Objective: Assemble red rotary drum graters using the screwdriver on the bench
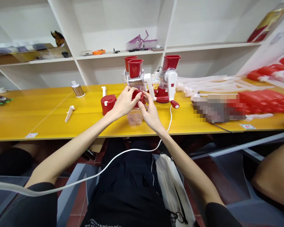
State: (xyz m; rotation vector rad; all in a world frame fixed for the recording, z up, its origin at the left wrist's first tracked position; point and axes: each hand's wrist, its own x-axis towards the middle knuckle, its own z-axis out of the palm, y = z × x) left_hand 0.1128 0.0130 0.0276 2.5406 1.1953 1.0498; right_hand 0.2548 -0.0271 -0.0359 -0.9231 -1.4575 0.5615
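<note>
One view only, taken from the seated person's head, facing forward and tilted down. The lap (132, 179) lies closest, at the bottom of the frame. Coverage is wide — the arms (82, 138) enter from both lower sides, and the left hand (125, 101) and right hand (151, 114) sit near centre, at close range. The desk (47, 116) spans the middle; the shelf (118, 55) — farther off — fills the top.
</note>
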